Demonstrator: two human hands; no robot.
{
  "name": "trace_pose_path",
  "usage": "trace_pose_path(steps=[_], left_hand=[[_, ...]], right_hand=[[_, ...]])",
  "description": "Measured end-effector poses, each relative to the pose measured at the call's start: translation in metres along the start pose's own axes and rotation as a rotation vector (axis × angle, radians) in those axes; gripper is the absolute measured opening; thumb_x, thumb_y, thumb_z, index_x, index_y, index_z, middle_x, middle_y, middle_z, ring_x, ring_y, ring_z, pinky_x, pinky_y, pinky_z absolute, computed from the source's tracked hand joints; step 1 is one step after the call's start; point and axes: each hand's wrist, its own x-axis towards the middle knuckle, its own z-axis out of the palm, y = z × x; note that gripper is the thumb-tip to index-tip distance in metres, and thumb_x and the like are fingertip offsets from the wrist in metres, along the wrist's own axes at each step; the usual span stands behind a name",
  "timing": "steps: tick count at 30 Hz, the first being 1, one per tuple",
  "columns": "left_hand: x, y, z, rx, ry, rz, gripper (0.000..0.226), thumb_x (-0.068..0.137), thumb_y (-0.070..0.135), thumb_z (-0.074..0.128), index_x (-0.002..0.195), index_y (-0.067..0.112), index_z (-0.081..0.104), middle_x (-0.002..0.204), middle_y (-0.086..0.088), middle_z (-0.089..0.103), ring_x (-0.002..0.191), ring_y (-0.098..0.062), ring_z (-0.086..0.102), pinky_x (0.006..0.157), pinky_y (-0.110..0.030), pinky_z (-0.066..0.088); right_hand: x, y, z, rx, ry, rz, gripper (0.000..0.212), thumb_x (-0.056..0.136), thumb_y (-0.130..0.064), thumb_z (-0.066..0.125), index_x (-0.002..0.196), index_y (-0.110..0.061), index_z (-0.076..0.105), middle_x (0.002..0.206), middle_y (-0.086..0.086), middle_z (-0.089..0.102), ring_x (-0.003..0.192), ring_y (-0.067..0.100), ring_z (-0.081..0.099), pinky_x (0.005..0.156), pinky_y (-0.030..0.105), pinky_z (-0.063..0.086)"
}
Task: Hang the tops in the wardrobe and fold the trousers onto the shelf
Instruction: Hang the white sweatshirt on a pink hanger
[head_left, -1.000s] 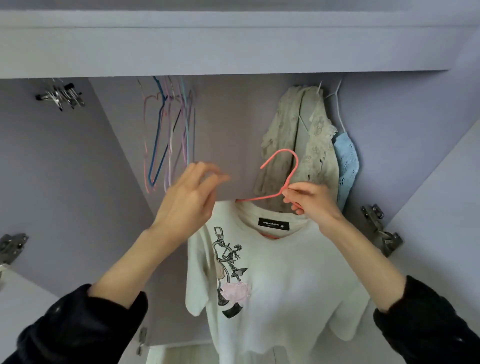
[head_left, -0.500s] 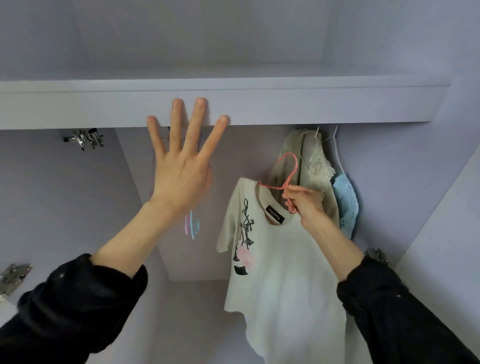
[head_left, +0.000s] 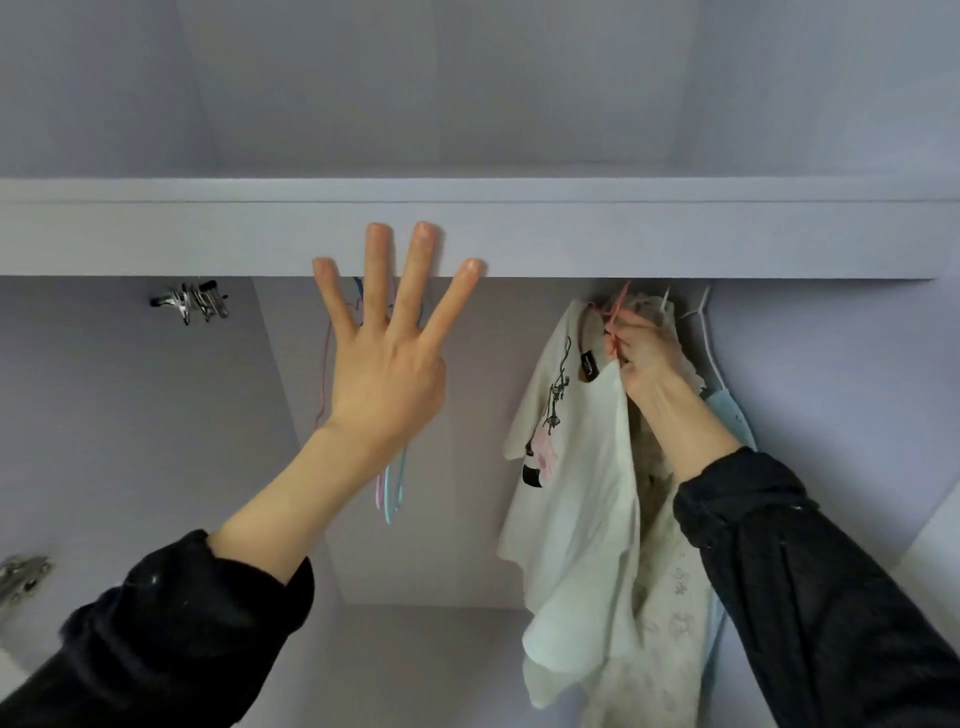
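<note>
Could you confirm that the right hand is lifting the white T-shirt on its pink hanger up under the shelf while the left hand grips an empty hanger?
Not quite: the head view shows the left hand gripping nothing, its fingers spread flat against the shelf. The right hand does hold the white T-shirt on its pink hanger.

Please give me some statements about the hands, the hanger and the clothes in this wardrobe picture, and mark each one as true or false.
1. The right hand grips the pink hanger carrying the white T-shirt. True.
2. The left hand holds a blue hanger. False: its fingers are spread straight and hold nothing; the empty hangers hang behind it.
3. The white T-shirt lies folded on the shelf. False: it hangs below the shelf.
4. A light blue garment hangs to the right of the white T-shirt. True.
5. Metal clips hang at upper left under the shelf. True.
</note>
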Motion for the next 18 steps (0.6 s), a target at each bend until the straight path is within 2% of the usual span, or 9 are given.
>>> trace_pose_path(steps=[3,7,10,12,18], left_hand=[[-0.001,0.001,0.001,-0.010,0.016,0.003,0.090,0.063,-0.011,0.047,0.144,0.018,0.022,0.147,-0.017,0.015,0.132,-0.053,0.021,0.099,-0.071,0.003],[0.001,0.001,0.000,-0.011,0.023,-0.003,0.091,0.061,-0.012,0.050,0.143,0.018,0.024,0.146,-0.016,0.019,0.132,-0.054,0.025,0.099,-0.071,0.004],[0.002,0.002,-0.001,0.003,0.021,-0.007,0.092,0.060,-0.011,0.051,0.143,0.018,0.024,0.147,-0.019,0.027,0.130,-0.055,0.027,0.098,-0.071,0.005],[0.002,0.003,-0.001,0.010,0.013,-0.007,0.093,0.060,-0.011,0.052,0.143,0.018,0.023,0.147,-0.020,0.028,0.131,-0.055,0.025,0.099,-0.072,0.006],[0.000,0.001,0.000,-0.006,0.014,-0.010,0.093,0.061,-0.010,0.051,0.144,0.020,0.022,0.152,-0.017,0.017,0.134,-0.050,0.019,0.101,-0.070,0.004]], right_hand=[[0.006,0.001,0.001,0.031,0.020,-0.001,0.035,0.091,0.009,0.048,0.124,0.002,0.056,0.076,0.005,0.054,0.055,0.009,0.044,0.045,0.014,0.038],[0.006,0.005,0.000,0.118,-0.009,-0.011,0.031,0.094,0.003,0.044,0.123,0.004,0.056,0.071,0.004,0.049,0.053,0.009,0.038,0.037,0.014,0.030],[0.004,0.001,-0.001,0.156,-0.077,-0.011,0.024,0.095,0.004,0.039,0.103,-0.004,0.060,0.072,0.003,0.047,0.046,0.005,0.040,0.033,0.012,0.028],[0.005,-0.003,0.000,0.172,-0.118,-0.011,0.028,0.095,0.007,0.034,0.088,-0.008,0.057,0.072,0.003,0.046,0.039,0.003,0.041,0.033,0.012,0.028],[0.008,-0.006,-0.001,0.234,-0.169,-0.037,0.026,0.093,0.009,0.040,0.085,-0.008,0.057,0.069,0.003,0.047,0.040,0.002,0.042,0.037,0.011,0.032]])
